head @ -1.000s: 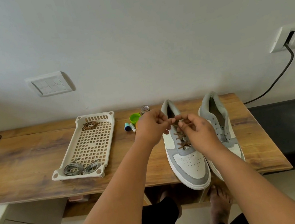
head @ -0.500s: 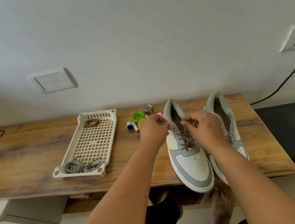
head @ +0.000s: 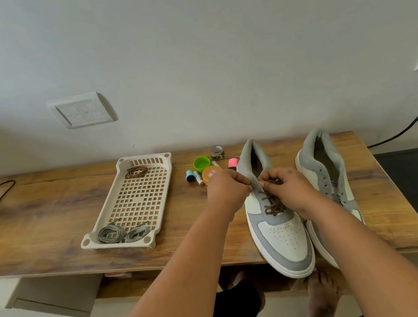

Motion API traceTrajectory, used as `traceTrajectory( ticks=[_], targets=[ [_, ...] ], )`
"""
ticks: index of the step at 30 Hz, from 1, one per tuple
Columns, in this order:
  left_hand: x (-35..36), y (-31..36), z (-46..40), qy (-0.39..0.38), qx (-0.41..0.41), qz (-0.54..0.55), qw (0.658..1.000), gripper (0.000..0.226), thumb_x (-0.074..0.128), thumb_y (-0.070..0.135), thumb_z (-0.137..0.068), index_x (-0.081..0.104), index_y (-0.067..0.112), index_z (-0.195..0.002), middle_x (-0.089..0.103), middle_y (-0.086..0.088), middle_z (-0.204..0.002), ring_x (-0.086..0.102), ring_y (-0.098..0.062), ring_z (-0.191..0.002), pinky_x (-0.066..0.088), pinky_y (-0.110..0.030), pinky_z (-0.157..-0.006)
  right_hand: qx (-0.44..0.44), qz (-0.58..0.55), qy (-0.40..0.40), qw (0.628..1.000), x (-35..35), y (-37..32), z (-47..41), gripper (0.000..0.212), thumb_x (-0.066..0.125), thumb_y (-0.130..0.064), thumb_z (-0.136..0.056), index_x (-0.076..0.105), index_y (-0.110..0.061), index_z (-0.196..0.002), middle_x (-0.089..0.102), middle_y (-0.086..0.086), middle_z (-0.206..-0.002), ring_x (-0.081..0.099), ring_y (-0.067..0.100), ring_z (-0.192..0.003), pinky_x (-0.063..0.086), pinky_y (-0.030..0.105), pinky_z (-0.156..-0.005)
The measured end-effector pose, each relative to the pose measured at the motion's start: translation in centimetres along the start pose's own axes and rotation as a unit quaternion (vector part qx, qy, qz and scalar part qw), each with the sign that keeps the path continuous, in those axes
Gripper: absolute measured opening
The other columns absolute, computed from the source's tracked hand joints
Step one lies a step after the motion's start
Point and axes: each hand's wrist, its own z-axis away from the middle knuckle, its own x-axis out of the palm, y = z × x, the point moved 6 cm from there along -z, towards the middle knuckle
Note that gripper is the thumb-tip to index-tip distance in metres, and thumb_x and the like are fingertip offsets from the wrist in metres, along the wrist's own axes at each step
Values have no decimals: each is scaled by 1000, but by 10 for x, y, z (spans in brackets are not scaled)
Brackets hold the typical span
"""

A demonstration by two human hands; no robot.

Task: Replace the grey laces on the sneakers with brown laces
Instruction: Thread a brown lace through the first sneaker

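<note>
At the bottom of the frame two bare forearms rise toward the centre right, where both hands meet over the nearer of two sneakers. The left sneaker (head: 280, 231) lies toe toward the viewer, its toe overhanging the front edge of the wooden table (head: 39, 236); a brown lace (head: 272, 204) already crosses its lower eyelets. The left hand (head: 227, 190) has its fingers curled, pinching at the left eyelet edge near the top of the lacing; whether it holds lace or only the shoe's edge is too small to tell. The right hand (head: 286, 187) is curled too, pinching the brown lace just above the crossings. Just right of it stands the right sneaker (head: 325, 169), eyelets bare, with no lace in it.

To the left of centre a cream perforated tray (head: 118, 211) holds two bundles of grey laces (head: 120, 232) at its near end and a coiled second brown lace (head: 136, 171) at its far end. Beyond the hands, by the wall, lie a green cup (head: 201, 163), an orange lid and some small markers.

Judging from this, the lacing is about halfway up the first shoe. The risks: a lace tip slipping from the pinch and pulling back out of an eyelet, uneven ends left by tugging one side harder, or the overhanging shoe being dragged off the table edge by a firm pull
</note>
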Motion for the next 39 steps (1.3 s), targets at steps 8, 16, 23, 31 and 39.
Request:
traceTrajectory(
  ticks=[8, 16, 23, 31, 39],
  targets=[
    [3, -1, 0, -6, 28, 11, 1000, 17, 74, 4, -82, 70, 19, -74, 65, 2, -70, 59, -14, -68, 58, -36, -78, 24, -113, -43, 992, 2, 10, -1, 16, 63, -15, -94, 73, -20, -82, 69, -1, -81, 62, 15, -83, 53, 39, -88],
    [1, -4, 1, -16, 51, 25, 998, 19, 71, 1, -84, 71, 20, -80, 72, -7, -88, 66, -18, -84, 57, -37, -88, 11, -8, -46, 999, -9, -4, 4, 15, 64, -16, -94, 73, -28, -98, 71, -6, -100, 63, 6, -97, 48, 22, -81],
    [10, 4, 3, -38, 92, 15, 995, 22, 72, 7, -87, 71, 13, -108, 71, 1, -104, 65, -15, -100, 53, -30, -93, 49, -83, 80, 992, -3, 8, 2, 11, 62, -16, -95, 72, -17, -98, 70, 3, -80, 64, 15, -74, 59, 37, -78],
    [14, 3, -2, 5, 86, 16, 996, 6, 67, 18, -91, 66, 24, -90, 71, -7, -94, 68, -24, -89, 56, -42, -86, -1, -32, 141, 989, -2, 4, 3, 10, 66, -19, -93, 72, -20, -100, 68, -6, -85, 64, 8, -80, 54, 25, -74],
    [14, 3, -8, 30, 72, 63, 995, 9, 64, 17, -94, 63, 19, -85, 63, 2, -78, 66, -22, -82, 52, -33, -74, -37, 28, 102, 994, -5, -8, 5, 14, 62, -17, -95, 71, -23, -103, 60, -19, -84, 57, 1, -80, 46, 15, -72]
  ],
)
